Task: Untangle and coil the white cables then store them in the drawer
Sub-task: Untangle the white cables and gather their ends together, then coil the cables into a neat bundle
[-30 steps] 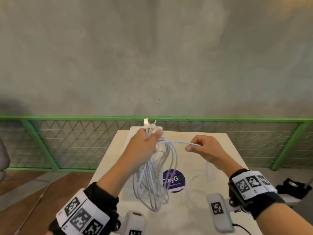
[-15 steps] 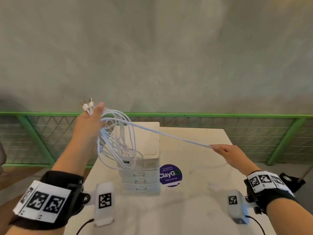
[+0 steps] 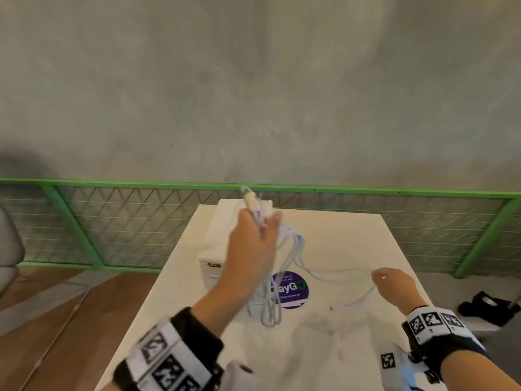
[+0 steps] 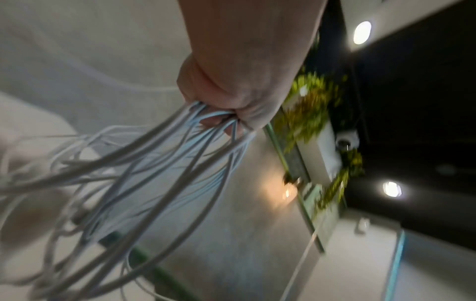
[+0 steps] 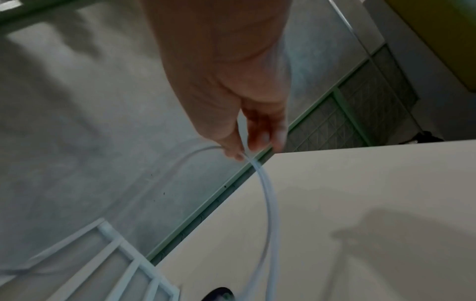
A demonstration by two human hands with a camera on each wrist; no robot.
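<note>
My left hand [image 3: 253, 244] grips a bundle of white cables [image 3: 270, 306] above the table, their plugs [image 3: 252, 201] sticking up past the fingers. In the left wrist view the fist [image 4: 231, 97] closes round the cable loops [image 4: 144, 175], which hang down and left. One slack strand [image 3: 332, 270] sags across to my right hand [image 3: 392, 283], which pinches it between thumb and fingers. The right wrist view shows that pinch [image 5: 244, 148] with the strand [image 5: 270, 203] curving down over the table. The white drawer unit [image 3: 217, 244] stands behind my left hand, its drawers mostly hidden.
A purple round sticker [image 3: 293, 292] lies on the white table [image 3: 352, 238]. A green mesh railing [image 3: 112, 227] runs behind the table, with a grey wall above. A black object [image 3: 490, 309] sits on the floor at the right.
My left hand swung from the upper left back over the drawer unit. The taut strand between the hands has gone slack, and my right hand moved nearer and lower.
</note>
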